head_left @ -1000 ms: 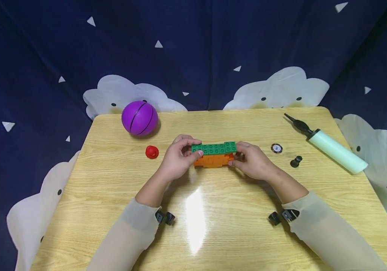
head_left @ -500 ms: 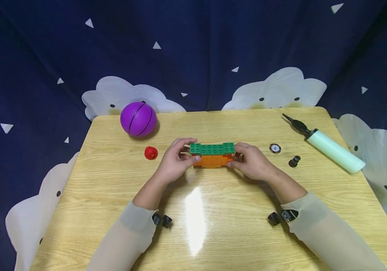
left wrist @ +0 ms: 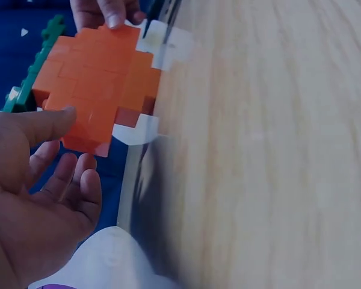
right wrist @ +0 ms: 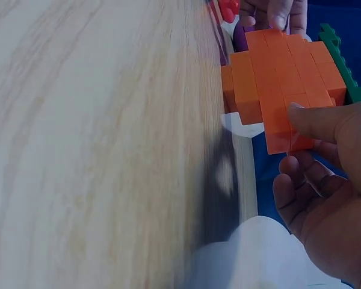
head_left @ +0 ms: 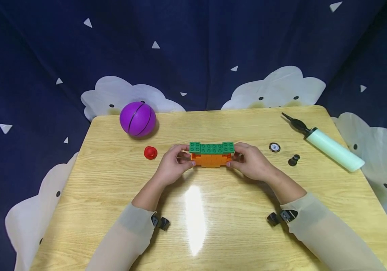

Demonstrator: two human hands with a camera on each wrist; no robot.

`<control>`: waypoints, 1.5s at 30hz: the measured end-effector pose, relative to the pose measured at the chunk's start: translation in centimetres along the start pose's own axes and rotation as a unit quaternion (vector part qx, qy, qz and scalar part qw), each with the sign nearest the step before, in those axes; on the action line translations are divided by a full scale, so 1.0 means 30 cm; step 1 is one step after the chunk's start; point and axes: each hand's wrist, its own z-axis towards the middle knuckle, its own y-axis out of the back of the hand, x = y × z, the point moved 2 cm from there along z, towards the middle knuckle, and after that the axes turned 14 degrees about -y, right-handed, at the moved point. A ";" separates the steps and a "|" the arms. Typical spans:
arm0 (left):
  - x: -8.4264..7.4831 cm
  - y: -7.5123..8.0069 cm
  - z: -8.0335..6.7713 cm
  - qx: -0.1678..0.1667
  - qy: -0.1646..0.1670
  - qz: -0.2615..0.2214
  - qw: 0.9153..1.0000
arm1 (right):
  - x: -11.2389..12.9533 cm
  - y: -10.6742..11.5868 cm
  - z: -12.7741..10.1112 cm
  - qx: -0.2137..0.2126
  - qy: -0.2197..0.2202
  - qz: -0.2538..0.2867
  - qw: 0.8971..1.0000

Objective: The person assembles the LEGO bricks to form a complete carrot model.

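Between both hands stands a build of toy building bricks (head_left: 211,160), its stepped body orange with a row of green studded bricks (head_left: 211,148) along the top. My left hand (head_left: 174,165) grips its left end, thumb on the near face and fingers behind. At the opposite end my right hand (head_left: 252,162) pinches it the same way. In the left wrist view the orange face (left wrist: 93,84) shows flat and stepped, with the left thumb pressed on it. From the right wrist the orange bricks (right wrist: 283,78) show the right thumb on their near face.
A purple ball (head_left: 137,119) sits at the back left, with a small red hat-shaped piece (head_left: 151,153) in front. To the right are a round chip (head_left: 274,147), a small black chess-pawn-like piece (head_left: 293,160) and a pale green hand pump (head_left: 333,149). A dark curtain hangs behind the table (head_left: 112,188).
My left hand has shifted down from the green top bricks to the orange end of the build. The right hand keeps its hold, and the build stays in nearly the same place.
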 end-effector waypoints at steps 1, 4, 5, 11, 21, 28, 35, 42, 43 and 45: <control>0.003 -0.003 0.000 0.002 0.003 0.003 1.000 | 0.001 -0.001 0.000 -0.002 0.001 0.001 1.000; 0.011 -0.014 0.001 0.004 0.013 0.012 1.000 | 0.001 -0.002 -0.005 -0.011 0.004 0.003 1.000; 0.011 -0.018 0.001 0.003 0.014 0.014 1.000 | 0.001 -0.003 -0.007 -0.013 0.004 0.005 1.000; 0.011 -0.035 0.001 -0.007 0.013 0.016 1.000 | -0.013 -0.009 -0.015 -0.020 -0.017 0.040 0.999; 0.007 -0.048 0.013 -0.019 0.024 -0.010 0.999 | -0.026 -0.010 -0.013 -0.014 -0.064 0.094 0.993; 0.006 -0.049 0.020 -0.018 0.030 -0.003 0.999 | -0.030 -0.015 -0.006 -0.015 -0.088 0.096 0.991; 0.021 -0.057 0.031 -0.008 0.032 0.001 0.999 | -0.033 -0.026 0.004 0.009 -0.104 0.082 0.991; 0.037 -0.061 0.046 0.013 0.030 0.036 0.999 | -0.042 -0.039 0.016 -0.011 -0.086 0.035 0.996; 0.039 -0.062 0.047 0.014 0.032 0.041 0.999 | -0.044 -0.039 0.018 -0.011 -0.086 0.033 0.996; 0.041 -0.062 0.049 0.018 0.033 0.053 0.998 | -0.045 -0.041 0.020 -0.006 -0.088 0.032 0.996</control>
